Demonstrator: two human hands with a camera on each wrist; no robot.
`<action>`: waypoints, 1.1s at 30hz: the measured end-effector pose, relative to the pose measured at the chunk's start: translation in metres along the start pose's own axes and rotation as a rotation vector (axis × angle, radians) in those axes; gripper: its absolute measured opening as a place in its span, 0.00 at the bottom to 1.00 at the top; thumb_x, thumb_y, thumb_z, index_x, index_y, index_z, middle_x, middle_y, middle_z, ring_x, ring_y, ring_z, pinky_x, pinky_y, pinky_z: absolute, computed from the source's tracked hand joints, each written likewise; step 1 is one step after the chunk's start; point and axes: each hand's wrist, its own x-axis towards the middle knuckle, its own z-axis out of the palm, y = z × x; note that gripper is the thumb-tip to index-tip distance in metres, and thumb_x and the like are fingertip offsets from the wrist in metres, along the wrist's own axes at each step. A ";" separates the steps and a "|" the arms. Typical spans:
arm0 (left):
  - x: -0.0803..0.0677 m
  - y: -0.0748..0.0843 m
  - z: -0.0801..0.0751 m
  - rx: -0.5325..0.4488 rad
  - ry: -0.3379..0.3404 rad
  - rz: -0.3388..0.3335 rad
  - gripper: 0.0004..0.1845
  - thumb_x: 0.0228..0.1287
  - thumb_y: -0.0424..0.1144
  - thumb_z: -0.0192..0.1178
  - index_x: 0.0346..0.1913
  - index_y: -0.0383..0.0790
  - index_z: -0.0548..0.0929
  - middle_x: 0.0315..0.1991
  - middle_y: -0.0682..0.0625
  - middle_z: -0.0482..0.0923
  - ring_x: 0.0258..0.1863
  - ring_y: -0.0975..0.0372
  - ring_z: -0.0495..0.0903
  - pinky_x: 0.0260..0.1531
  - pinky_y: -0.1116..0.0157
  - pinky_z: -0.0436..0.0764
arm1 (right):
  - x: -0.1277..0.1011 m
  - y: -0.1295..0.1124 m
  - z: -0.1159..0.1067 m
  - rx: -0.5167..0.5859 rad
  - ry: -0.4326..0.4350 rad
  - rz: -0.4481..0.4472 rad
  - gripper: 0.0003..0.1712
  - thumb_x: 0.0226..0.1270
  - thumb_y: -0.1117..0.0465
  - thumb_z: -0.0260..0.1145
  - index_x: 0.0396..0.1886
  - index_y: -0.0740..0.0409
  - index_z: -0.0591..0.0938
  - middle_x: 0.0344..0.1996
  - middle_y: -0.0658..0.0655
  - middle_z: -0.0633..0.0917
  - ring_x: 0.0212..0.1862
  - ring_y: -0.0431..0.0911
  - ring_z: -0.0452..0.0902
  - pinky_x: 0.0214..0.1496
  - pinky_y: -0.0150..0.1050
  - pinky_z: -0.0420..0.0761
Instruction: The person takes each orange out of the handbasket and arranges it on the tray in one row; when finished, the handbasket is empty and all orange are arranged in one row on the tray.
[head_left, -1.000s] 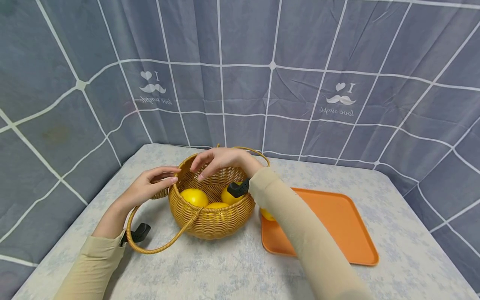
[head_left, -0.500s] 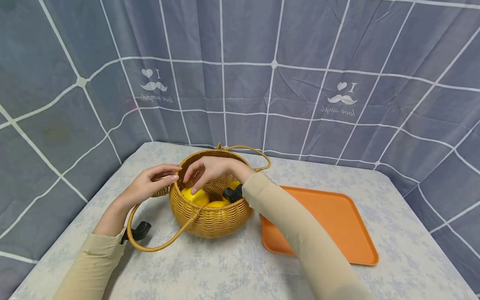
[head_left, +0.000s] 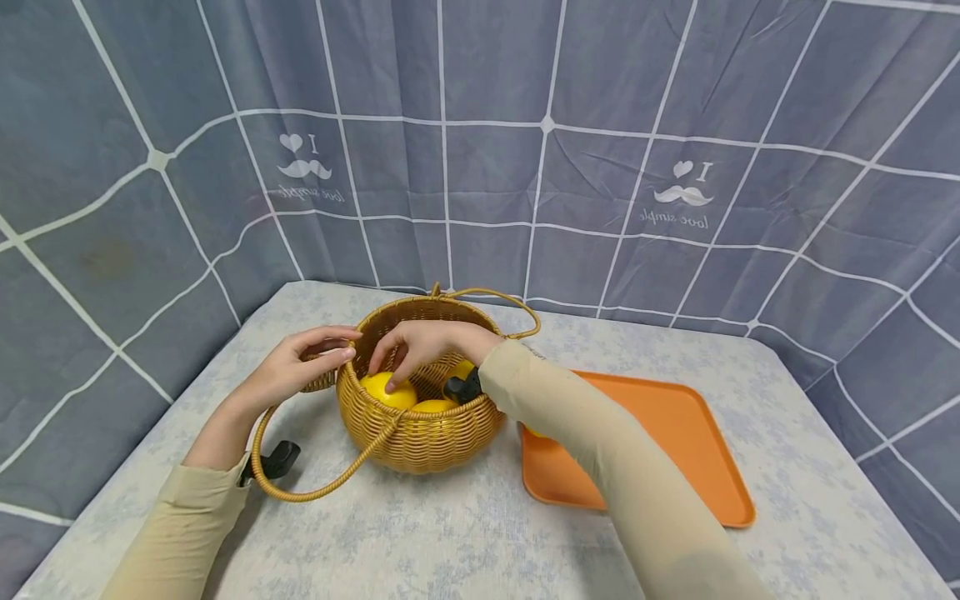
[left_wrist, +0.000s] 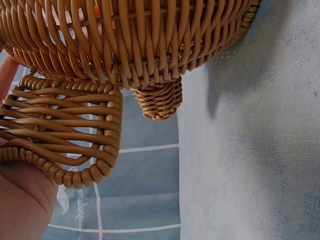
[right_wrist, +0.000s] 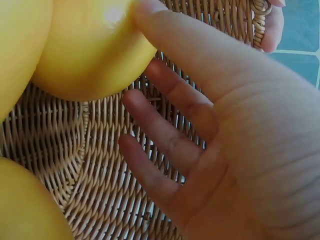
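Right hand (head_left: pixel 420 346) grip spread, fingertip on lemon (head_left: pixel 387 390), left hand (head_left: pixel 300 371) pinching upright basket (head_left: pixel 420 433) rim

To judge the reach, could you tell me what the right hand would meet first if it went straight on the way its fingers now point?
The right hand points down into the basket; first comes the yellow fruit, which one finger already seems to touch.
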 end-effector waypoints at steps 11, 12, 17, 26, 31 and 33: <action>0.001 0.002 0.001 -0.006 0.000 0.000 0.22 0.69 0.44 0.56 0.61 0.37 0.74 0.63 0.44 0.67 0.55 0.57 0.73 0.44 0.67 0.78 | -0.003 0.001 -0.005 0.009 -0.160 0.017 0.32 0.59 0.67 0.64 0.65 0.46 0.72 0.62 0.41 0.72 0.60 0.36 0.64 0.58 0.29 0.66; 0.001 0.002 0.001 -0.005 -0.001 0.002 0.22 0.69 0.44 0.56 0.61 0.37 0.73 0.63 0.44 0.67 0.55 0.57 0.73 0.44 0.67 0.78 | -0.004 0.001 -0.005 0.011 -0.169 0.023 0.34 0.58 0.67 0.64 0.66 0.45 0.72 0.62 0.40 0.72 0.61 0.35 0.63 0.59 0.29 0.65; 0.001 0.002 0.001 -0.004 0.000 0.003 0.22 0.69 0.44 0.56 0.61 0.37 0.74 0.63 0.45 0.68 0.55 0.58 0.73 0.44 0.67 0.78 | -0.005 0.001 -0.006 -0.030 -0.153 0.050 0.33 0.57 0.58 0.68 0.65 0.42 0.72 0.62 0.41 0.70 0.62 0.35 0.61 0.62 0.33 0.63; 0.002 0.003 0.001 -0.016 0.001 -0.003 0.21 0.68 0.44 0.56 0.61 0.40 0.74 0.63 0.45 0.67 0.54 0.61 0.73 0.45 0.67 0.77 | -0.004 0.001 -0.005 -0.066 -0.102 0.062 0.27 0.62 0.57 0.67 0.61 0.45 0.73 0.62 0.46 0.69 0.64 0.38 0.60 0.61 0.32 0.64; 0.001 0.006 0.002 -0.013 -0.003 0.016 0.20 0.69 0.42 0.55 0.61 0.39 0.74 0.63 0.44 0.67 0.54 0.61 0.73 0.46 0.69 0.76 | -0.005 0.001 -0.007 -0.056 -0.134 0.084 0.35 0.62 0.61 0.63 0.69 0.43 0.65 0.66 0.47 0.65 0.66 0.38 0.57 0.64 0.34 0.61; 0.001 0.007 0.002 -0.010 -0.003 0.016 0.20 0.69 0.42 0.55 0.61 0.39 0.74 0.63 0.45 0.68 0.54 0.61 0.73 0.46 0.69 0.76 | -0.006 0.000 -0.007 -0.055 -0.155 0.096 0.36 0.62 0.62 0.62 0.70 0.42 0.64 0.67 0.45 0.64 0.66 0.37 0.57 0.64 0.34 0.61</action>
